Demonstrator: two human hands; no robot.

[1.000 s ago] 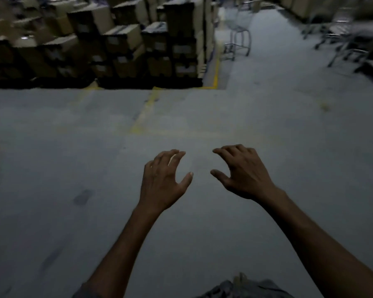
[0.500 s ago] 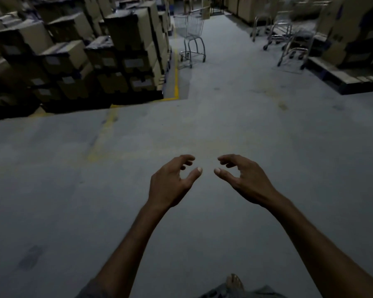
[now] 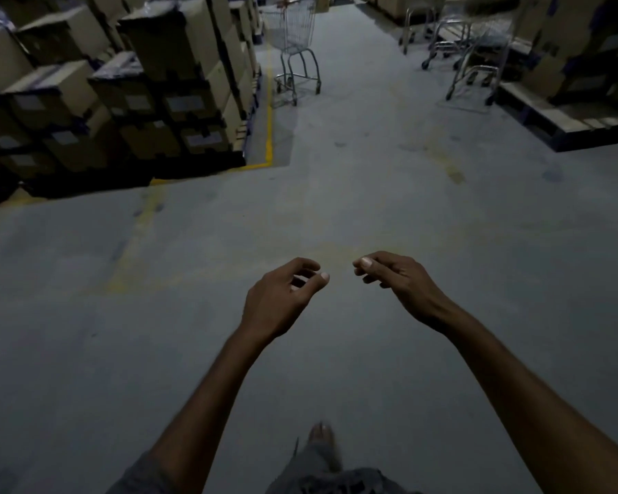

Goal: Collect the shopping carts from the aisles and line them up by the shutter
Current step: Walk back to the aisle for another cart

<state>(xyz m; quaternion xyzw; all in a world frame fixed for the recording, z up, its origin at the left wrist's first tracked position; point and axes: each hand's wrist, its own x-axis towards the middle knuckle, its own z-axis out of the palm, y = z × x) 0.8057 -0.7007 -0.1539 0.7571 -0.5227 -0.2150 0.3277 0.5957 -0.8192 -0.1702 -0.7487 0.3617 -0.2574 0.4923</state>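
Note:
A wire shopping cart (image 3: 295, 37) stands alone in the aisle ahead, beside the left box stack. More carts (image 3: 457, 55) are bunched at the upper right by a pallet. My left hand (image 3: 279, 301) and my right hand (image 3: 396, 279) hover side by side in front of me over the grey floor, far short of any cart. Their fingers are loosely curled and hold nothing. No shutter is in view.
Stacked cardboard boxes (image 3: 150, 87) fill the left side behind a yellow floor line (image 3: 269, 112). A wooden pallet (image 3: 564, 119) with more boxes sits at the right. Grey concrete floor (image 3: 354, 180) runs between them up the aisle. My foot (image 3: 320, 438) shows at the bottom.
The view has swung and moved forward, so the lone cart and the aisle are nearer and more central. Both hands have curled their fingers in more and drawn slightly closer together.

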